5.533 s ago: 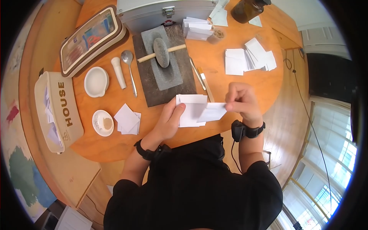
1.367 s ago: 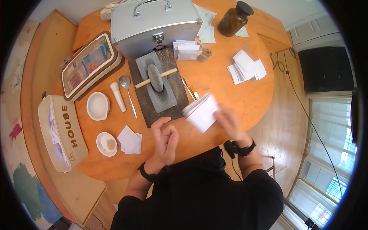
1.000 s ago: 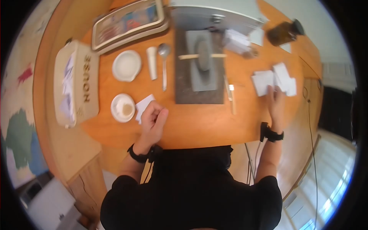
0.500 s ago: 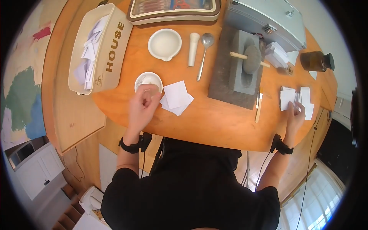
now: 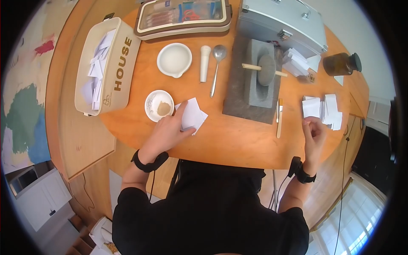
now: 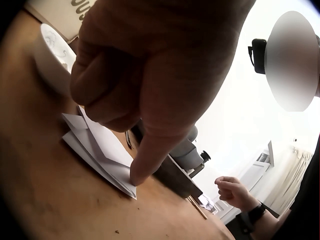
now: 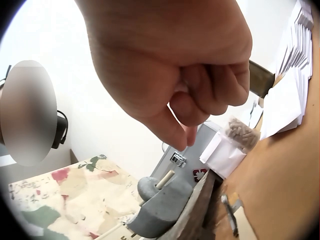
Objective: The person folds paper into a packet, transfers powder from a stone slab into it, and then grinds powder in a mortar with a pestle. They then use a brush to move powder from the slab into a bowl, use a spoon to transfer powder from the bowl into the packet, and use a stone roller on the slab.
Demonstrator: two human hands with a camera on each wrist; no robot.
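Observation:
In the head view my left hand [image 5: 165, 132] spans a small stack of folded white papers [image 5: 193, 115] at the front left of the table. Its thumb presses one corner of the stack, and the other fingers are at the opposite edge; the left wrist view shows the papers [image 6: 102, 150] lying layered. Just beside this hand is a small white dish [image 5: 149, 106] with tan powder in it. My right hand [image 5: 314, 135] hovers at the near edge of a spread pile of white folded papers [image 5: 333, 110]. Its fingers curl loosely around nothing.
Behind stand a white mortar [image 5: 174, 58], pestle [image 5: 205, 63], spoon [image 5: 215, 72] and a stone grinding trough [image 5: 257, 93] with its wheel. A brush [image 5: 279, 121] lies right of the trough. Farther back are a silver case [image 5: 282, 17], brown jar [image 5: 338, 63] and cream bin [image 5: 123, 63].
My right hand carried a stack of papers to the right-hand pile, let go, and has drawn back slightly. My left hand moved left and took hold of the small paper stack near the dish.

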